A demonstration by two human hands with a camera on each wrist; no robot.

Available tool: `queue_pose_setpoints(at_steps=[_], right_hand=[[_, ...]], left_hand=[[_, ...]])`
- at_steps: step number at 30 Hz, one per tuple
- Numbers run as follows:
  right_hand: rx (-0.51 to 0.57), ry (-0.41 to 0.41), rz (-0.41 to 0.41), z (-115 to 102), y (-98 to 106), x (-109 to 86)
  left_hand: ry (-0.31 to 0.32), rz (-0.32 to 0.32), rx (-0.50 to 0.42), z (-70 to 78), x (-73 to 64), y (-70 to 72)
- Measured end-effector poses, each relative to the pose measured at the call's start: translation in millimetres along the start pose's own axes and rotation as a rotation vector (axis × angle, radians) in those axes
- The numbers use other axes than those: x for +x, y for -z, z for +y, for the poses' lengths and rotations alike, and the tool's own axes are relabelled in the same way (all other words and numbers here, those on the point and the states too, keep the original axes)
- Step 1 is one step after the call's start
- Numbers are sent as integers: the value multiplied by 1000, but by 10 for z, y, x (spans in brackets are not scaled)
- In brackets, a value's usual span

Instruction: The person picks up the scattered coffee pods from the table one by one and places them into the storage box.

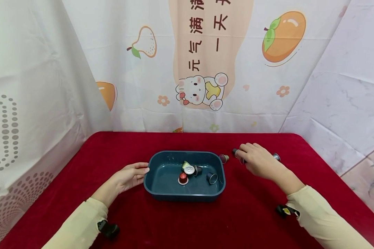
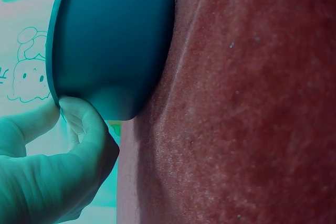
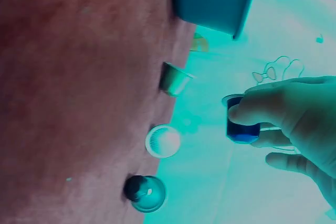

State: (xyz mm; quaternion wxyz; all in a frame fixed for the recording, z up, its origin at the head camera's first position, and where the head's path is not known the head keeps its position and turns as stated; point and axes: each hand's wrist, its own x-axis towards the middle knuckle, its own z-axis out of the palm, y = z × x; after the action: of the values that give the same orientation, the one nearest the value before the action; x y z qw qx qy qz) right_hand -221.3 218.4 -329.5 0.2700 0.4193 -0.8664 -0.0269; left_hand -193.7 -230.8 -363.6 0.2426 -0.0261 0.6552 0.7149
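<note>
A dark blue-green plastic tub (image 1: 187, 195) sits mid-table with several coffee capsules inside, among them a red capsule (image 1: 183, 178), a white-lidded capsule (image 1: 189, 169) and a dark blue capsule (image 1: 211, 178). On its left side, my left hand (image 1: 128, 177) pinches the rim between thumb and fingers, also seen in the left wrist view. To the right of the tub, my right hand (image 1: 258, 159) holds a dark coffee capsule (image 3: 242, 123) between thumb and fingers, above the table. In the head view that hand mostly hides the capsule.
Loose capsules lie right of the tub: a greenish capsule (image 1: 224, 158) beside its wall, a dark capsule (image 1: 235, 151) near the right hand, and a silver-rimmed capsule (image 1: 276, 157) farther right. Red cloth (image 1: 187, 224) covers the table; a printed curtain (image 1: 162, 79) hangs behind.
</note>
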Motion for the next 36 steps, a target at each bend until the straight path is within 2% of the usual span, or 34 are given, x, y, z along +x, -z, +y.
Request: queue_pose_setpoints(at_steps=[16,36], right_hand=[[48,-37,-60,-70,194,172],[65,-29,-66,-199,341,518]], left_hand=[[3,3,6,3,11,6],[1,-7,27,20,-2,-22]])
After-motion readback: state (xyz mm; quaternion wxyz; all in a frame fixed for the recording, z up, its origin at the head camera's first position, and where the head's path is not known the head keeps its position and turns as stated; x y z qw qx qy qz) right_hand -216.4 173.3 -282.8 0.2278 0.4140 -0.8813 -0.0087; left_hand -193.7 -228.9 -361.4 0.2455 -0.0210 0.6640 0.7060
